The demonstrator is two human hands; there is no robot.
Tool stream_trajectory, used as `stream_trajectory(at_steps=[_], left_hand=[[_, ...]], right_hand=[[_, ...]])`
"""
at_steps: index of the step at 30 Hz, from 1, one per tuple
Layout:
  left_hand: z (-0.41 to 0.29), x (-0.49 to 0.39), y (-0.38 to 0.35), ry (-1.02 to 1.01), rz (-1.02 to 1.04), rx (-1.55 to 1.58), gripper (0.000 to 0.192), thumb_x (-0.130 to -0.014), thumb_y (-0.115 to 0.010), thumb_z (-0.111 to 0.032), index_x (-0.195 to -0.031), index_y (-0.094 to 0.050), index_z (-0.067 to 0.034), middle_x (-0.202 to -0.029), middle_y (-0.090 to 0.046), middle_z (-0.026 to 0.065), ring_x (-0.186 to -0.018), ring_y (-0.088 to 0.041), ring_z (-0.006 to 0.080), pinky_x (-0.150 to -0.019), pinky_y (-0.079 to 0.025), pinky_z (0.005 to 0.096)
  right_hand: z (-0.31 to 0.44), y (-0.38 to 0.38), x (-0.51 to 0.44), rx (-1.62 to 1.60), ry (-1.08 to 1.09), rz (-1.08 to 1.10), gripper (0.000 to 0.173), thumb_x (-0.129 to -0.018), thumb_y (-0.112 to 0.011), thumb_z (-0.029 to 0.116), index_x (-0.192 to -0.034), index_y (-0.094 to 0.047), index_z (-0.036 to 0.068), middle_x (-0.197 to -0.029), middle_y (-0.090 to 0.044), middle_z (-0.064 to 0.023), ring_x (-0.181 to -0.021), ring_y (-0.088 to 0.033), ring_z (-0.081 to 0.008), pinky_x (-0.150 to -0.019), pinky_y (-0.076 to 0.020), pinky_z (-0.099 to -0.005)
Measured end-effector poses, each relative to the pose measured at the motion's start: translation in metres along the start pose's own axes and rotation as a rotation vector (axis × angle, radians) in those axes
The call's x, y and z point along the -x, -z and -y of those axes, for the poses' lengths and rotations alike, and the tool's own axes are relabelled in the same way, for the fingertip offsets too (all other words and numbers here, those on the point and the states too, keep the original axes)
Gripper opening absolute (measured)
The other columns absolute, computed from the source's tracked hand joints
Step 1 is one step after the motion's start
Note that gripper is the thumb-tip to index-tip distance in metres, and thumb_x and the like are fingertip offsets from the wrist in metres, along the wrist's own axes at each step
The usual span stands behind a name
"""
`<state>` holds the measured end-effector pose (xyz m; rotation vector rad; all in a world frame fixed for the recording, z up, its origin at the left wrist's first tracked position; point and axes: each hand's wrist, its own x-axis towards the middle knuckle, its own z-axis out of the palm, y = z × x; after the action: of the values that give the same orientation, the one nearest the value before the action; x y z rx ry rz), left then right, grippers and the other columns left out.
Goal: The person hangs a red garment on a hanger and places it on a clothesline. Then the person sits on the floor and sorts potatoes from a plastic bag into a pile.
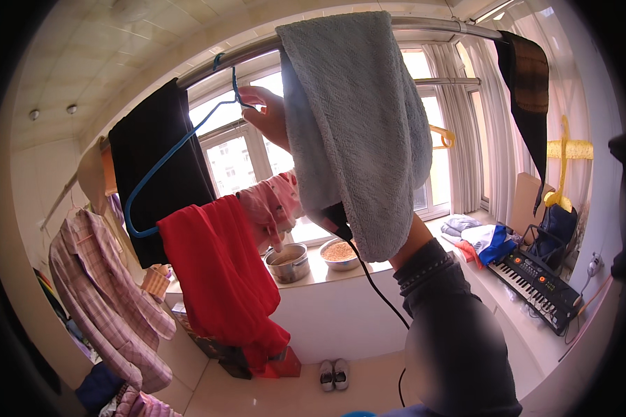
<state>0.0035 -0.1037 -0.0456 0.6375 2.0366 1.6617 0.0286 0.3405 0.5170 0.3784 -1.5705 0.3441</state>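
My right hand (266, 112) reaches up from the lower right, its forearm passing behind a grey plush towel (344, 104). Thumb and fingers pinch the neck of a blue clothes hanger (175, 148), just under its hook on the metal rod (229, 60). A red cloth (219, 266) hangs down at the hanger's lower left corner. Beside it is a pink patterned cloth (271, 200); how it hangs is partly hidden by the towel. A dark device with a cable (378, 284) shows below the towel near my forearm. My left hand is out of view.
Black cloth (159, 172) and a dark tapered item (524, 78) hang from the rod. A plaid shirt (99, 292) hangs left. On the ledge stand a metal pot (288, 268) and a bowl of grain (339, 251). An electronic keyboard (534, 284) lies right; shoes (334, 374) are on the floor.
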Motion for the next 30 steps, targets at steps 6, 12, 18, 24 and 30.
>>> stream_trajectory(at_steps=[6, 12, 18, 24, 30], left_hand=[[-0.001, -0.002, -0.011, 0.013, 0.021, 0.022, 0.024, -0.094, -0.06, -0.017, -0.108, -0.066, 0.001, -0.092, -0.071, 0.0102, -0.083, -0.068, 0.0179, -0.069, -0.053, 0.0286], [-0.002, -0.011, -0.023, 0.027, 0.071, 0.02, 0.022, -0.094, -0.059, -0.016, -0.107, -0.067, -0.001, -0.092, -0.071, 0.0089, -0.084, -0.068, 0.0176, -0.07, -0.054, 0.029], [-0.017, -0.016, -0.034, -0.02, 0.006, 0.102, 0.016, -0.091, -0.06, -0.008, -0.103, -0.066, 0.002, -0.087, -0.071, 0.0099, -0.08, -0.067, 0.0158, -0.069, -0.054, 0.0269], [-0.123, -0.02, -0.039, -0.608, -0.461, -0.115, 0.017, -0.085, -0.07, -0.008, -0.098, -0.063, 0.0, -0.093, -0.061, 0.0078, -0.079, -0.062, 0.0158, -0.066, -0.052, 0.0266], [-0.274, 0.017, -0.048, -1.292, -0.73, -0.907, 0.029, -0.083, -0.075, -0.023, -0.104, -0.061, -0.007, -0.11, -0.056, 0.0125, -0.1, -0.054, 0.0302, -0.084, -0.046, 0.0427]], right_hand=[[0.0, 0.065, 0.055, 0.184, 0.113, 0.013, 0.037, -0.094, -0.061, 0.016, -0.127, -0.055, 0.001, -0.125, -0.061, -0.0175, -0.116, -0.06, -0.0262, -0.096, -0.0515, -0.0368], [-0.029, 0.112, 0.19, 0.068, -0.288, 0.111, 0.032, -0.093, -0.059, 0.01, -0.124, -0.058, 0.001, -0.121, -0.063, -0.0152, -0.114, -0.06, -0.0219, -0.092, -0.0519, -0.0334], [0.004, 0.143, 0.345, -0.262, -0.717, 0.106, 0.028, -0.093, -0.058, 0.005, -0.122, -0.06, 0.002, -0.118, -0.065, -0.0132, -0.112, -0.06, -0.018, -0.088, -0.0525, -0.0308], [0.064, 0.152, 0.41, -0.433, -0.981, 0.091, 0.023, -0.095, -0.055, 0.006, -0.115, -0.065, 0.002, -0.116, -0.066, -0.0078, -0.103, -0.062, -0.0137, -0.084, -0.0527, -0.029], [0.075, 0.125, 0.369, -0.575, -0.734, 0.227, 0.023, -0.093, -0.058, 0.002, -0.115, -0.065, 0.002, -0.117, -0.066, -0.0083, -0.106, -0.062, -0.0141, -0.084, -0.0531, -0.0279]])
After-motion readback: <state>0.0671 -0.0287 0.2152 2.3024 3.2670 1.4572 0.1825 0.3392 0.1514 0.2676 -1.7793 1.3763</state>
